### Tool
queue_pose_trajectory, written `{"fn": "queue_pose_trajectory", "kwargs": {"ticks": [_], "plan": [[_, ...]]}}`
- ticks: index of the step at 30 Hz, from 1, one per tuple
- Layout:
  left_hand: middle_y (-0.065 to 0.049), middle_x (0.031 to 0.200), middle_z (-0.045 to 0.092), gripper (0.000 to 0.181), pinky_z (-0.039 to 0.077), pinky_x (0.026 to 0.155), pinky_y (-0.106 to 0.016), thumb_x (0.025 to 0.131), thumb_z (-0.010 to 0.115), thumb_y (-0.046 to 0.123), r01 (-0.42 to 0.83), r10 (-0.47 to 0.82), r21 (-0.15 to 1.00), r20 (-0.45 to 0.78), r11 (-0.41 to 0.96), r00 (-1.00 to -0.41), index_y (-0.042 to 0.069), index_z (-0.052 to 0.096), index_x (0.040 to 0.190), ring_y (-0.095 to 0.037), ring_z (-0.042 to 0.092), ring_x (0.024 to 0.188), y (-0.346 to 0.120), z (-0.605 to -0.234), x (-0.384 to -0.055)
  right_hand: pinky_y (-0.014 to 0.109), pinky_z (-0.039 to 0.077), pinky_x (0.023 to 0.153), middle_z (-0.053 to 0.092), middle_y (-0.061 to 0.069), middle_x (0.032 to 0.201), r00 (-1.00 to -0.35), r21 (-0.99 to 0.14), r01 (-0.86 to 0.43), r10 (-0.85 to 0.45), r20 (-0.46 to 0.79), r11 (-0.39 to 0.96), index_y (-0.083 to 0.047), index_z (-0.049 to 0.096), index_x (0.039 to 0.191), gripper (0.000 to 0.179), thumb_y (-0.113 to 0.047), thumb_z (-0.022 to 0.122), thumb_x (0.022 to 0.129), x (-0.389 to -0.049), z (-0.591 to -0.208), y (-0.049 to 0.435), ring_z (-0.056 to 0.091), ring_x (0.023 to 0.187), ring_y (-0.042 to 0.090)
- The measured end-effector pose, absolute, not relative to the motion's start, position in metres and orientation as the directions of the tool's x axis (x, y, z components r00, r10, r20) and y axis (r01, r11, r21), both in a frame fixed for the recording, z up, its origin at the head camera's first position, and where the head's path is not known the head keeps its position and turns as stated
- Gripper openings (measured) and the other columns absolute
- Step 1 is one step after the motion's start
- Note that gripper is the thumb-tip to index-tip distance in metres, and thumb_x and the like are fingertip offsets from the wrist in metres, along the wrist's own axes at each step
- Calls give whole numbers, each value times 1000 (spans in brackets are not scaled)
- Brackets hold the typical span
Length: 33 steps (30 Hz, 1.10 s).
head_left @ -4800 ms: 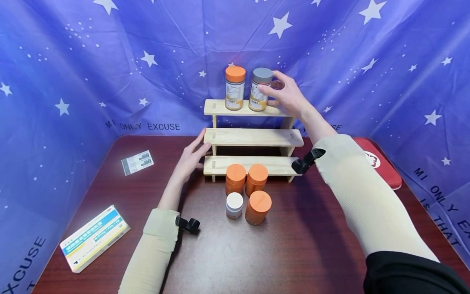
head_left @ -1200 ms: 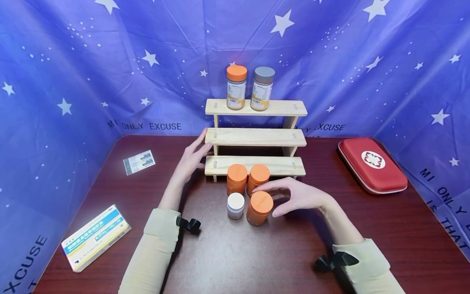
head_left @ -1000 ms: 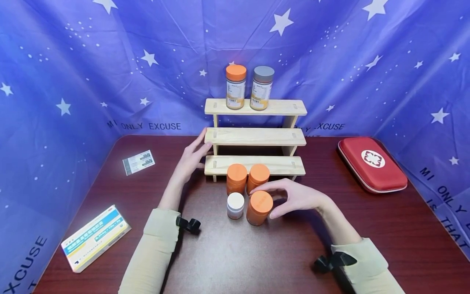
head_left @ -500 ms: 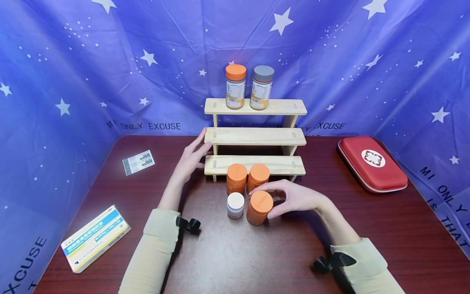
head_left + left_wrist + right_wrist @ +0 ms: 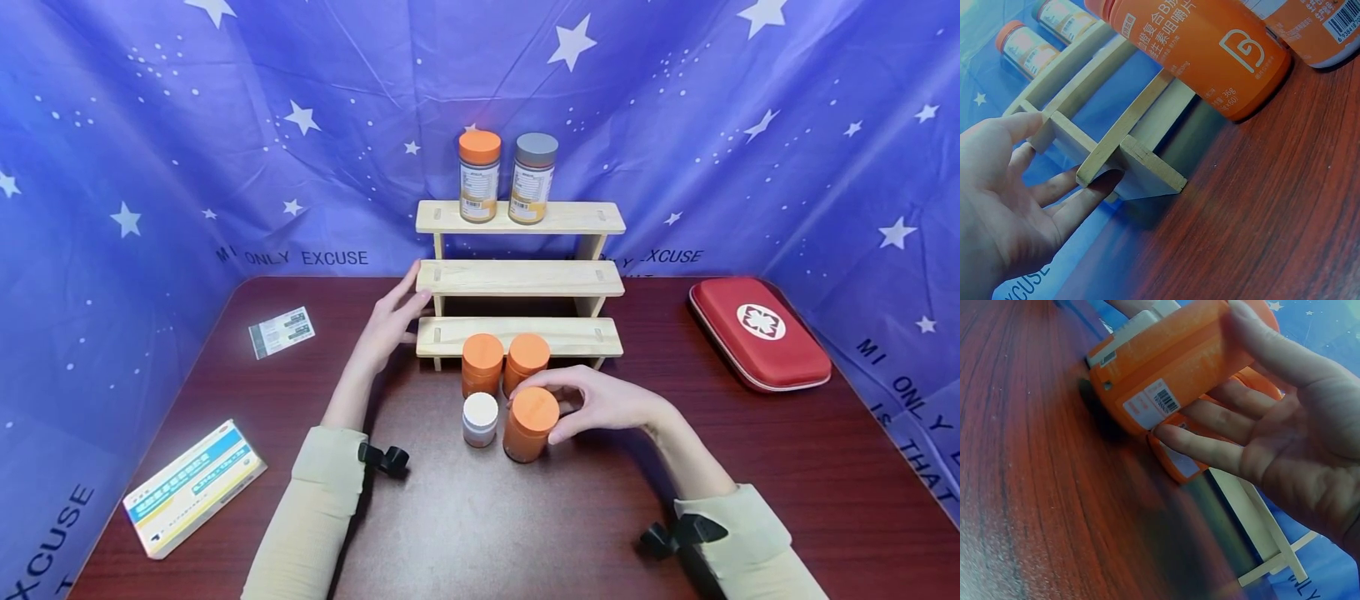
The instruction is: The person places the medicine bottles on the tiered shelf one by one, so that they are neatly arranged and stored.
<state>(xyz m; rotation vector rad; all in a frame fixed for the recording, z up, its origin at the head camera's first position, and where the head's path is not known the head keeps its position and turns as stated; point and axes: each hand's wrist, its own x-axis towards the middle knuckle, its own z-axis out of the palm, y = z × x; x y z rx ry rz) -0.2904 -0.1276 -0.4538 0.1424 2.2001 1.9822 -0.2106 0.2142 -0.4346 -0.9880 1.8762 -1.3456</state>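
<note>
My right hand [image 5: 611,402] pinches the front orange vitamin bottle [image 5: 528,433] between thumb and fingers. The right wrist view shows this bottle [image 5: 1166,369] with its barcode label; whether its base is off the table I cannot tell. Two more orange bottles, the left one [image 5: 482,362] and the right one [image 5: 527,362], stand behind it, and a small white-capped bottle [image 5: 480,419] is at its left. At the left end of the three-tier wooden shelf [image 5: 517,277], my left hand [image 5: 382,333] touches the boards with its thumb and extended fingers.
Upright on the top tier are an orange-capped bottle [image 5: 479,177] and a grey-capped bottle [image 5: 533,177]. A red zip case [image 5: 761,333] lies at the right. On the left are a medicine box [image 5: 195,489] and a small foil packet [image 5: 282,332]. A starry curtain hangs behind.
My right hand has left the grey-capped bottle on the top tier and come down to the front orange bottle, where thumb and fingers have closed in. My left hand has stayed at the shelf.
</note>
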Motion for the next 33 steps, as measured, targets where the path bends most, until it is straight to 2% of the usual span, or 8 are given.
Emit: {"fn": "queue_pose_trajectory", "kwargs": {"ticks": [8,12,15,22,29,33], "plan": [[-3,172,24,64,63,89,-53,104,57,46,-47,193,993,-66,105,-979,49,25,160,-41,53,140,-127,-453,-290,26,56,104,66,8,138,-502,-961,-237,-865,-7,145,-12,60,139,57,-2,80,86,-209,-425,220,63,127,14],[-7,170,29,62,63,89,-55,105,56,44,-42,195,995,-60,93,-979,50,27,159,-41,55,138,-127,-453,-290,28,55,105,66,17,136,-461,-965,-260,-883,89,39,-4,58,138,58,6,78,84,-211,-421,224,65,126,20],[-10,168,32,61,63,88,-55,106,56,42,-36,194,995,-53,88,-980,50,28,159,-42,56,137,-127,-453,-289,28,54,107,67,18,134,-446,-956,-292,-882,153,-18,-1,56,137,58,9,77,84,-212,-418,228,65,125,22],[-10,169,31,61,62,89,-56,105,56,42,-38,192,995,-55,92,-980,50,27,159,-43,54,138,-127,-452,-288,27,53,107,72,11,127,-500,-907,-419,-822,273,-46,1,58,135,61,7,78,78,-213,-406,239,67,121,21],[-8,170,28,61,61,91,-57,105,56,45,-42,193,995,-59,92,-979,50,28,158,-42,54,140,-127,-452,-288,29,54,105,70,16,127,-566,-903,-406,-737,370,-142,7,53,136,58,5,72,80,-211,-400,250,68,119,25],[-8,170,27,61,62,90,-56,105,56,45,-40,191,994,-58,98,-980,50,27,158,-42,54,139,-127,-452,-288,31,57,103,70,15,125,-606,-895,-394,-673,425,-210,4,54,134,55,5,68,81,-210,-397,250,69,117,26]]}}
